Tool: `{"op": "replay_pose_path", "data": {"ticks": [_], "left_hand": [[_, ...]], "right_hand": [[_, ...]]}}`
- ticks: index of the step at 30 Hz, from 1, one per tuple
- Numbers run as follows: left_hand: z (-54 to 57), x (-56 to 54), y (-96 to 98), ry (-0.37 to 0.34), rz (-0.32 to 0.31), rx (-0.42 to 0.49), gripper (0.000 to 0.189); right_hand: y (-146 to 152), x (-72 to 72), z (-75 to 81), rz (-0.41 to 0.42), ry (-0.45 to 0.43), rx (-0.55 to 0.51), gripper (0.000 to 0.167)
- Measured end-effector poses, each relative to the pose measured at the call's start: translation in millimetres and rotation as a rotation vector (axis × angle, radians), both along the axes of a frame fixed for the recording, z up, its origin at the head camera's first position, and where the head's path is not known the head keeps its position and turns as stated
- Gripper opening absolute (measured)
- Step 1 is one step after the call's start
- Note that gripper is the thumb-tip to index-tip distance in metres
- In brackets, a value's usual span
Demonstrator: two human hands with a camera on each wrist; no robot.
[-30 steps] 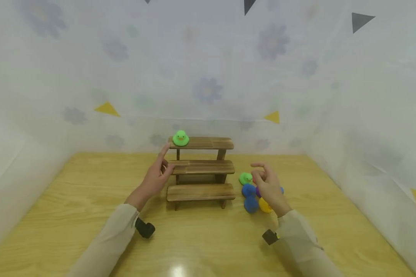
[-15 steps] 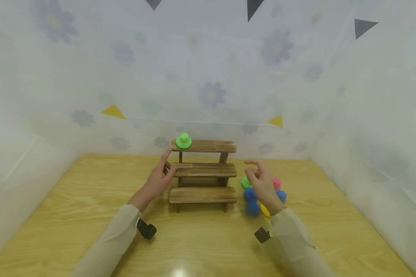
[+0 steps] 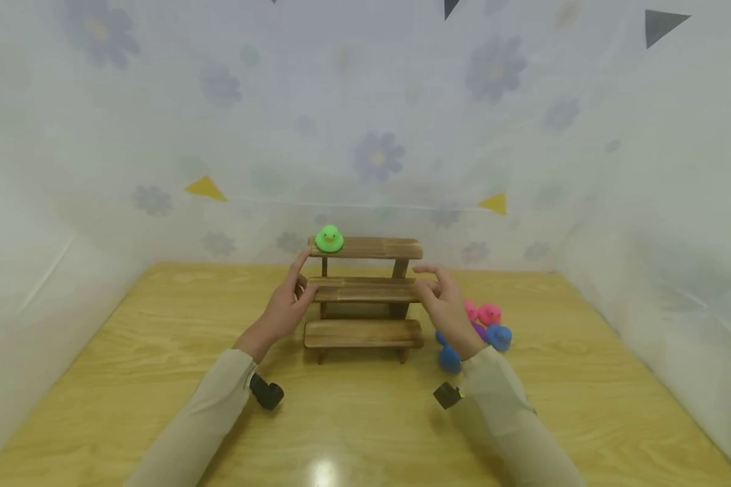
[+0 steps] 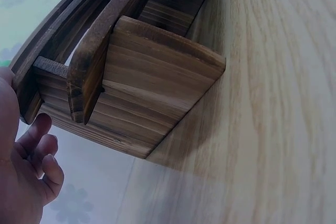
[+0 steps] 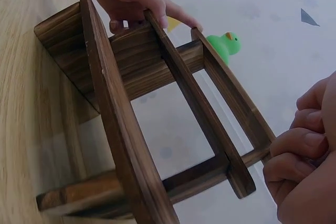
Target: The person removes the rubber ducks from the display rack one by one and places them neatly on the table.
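A three-tiered wooden display stand stands on the table, with a bright green rubber duck on the left end of its top tier. My left hand is at the stand's left side, index fingertip at the top tier's edge and thumb at the middle tier's end; the right wrist view shows those fingertips right at the wood. My right hand is beside the stand's right end, index finger forward and the other fingers loosely curled, holding nothing. In the right wrist view its curled fingers overlap the top tier's end.
Right of the stand lies a group of rubber ducks, including pink, blue and purple ones, partly hidden behind my right hand. A flower-patterned white sheet encloses the back and sides of the wooden table.
My right hand has moved left from over the ducks to the stand's right end, uncovering the pink ducks. My left hand stays at the stand's left side. The head view has shifted slightly.
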State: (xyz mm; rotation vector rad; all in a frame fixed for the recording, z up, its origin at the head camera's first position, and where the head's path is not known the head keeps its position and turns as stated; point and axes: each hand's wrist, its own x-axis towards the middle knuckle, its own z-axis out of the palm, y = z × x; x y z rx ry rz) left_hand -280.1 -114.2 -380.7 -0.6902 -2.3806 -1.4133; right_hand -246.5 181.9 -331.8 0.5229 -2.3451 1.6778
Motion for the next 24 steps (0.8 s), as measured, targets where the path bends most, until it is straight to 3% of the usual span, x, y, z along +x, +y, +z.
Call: {"op": "replay_pose_path", "data": {"ticks": [10,16,24], "left_hand": [[2.4,3.7,-0.8,-0.001,-0.027,0.036,0.064],[6.6,5.3,-1.2,-0.007,-0.009,0.055,0.064],[36.5,37.6,7.8,-0.043,-0.025,0.039,0.061]], "right_hand": [[-26,-4.2,6.2,0.097,0.033,-0.065,0.027],[-45,-11.3,8.8,0.152,0.057,-0.071,0.026],[-67,-14.3,5.9,0.203,0.023,-0.081,0.033]]}}
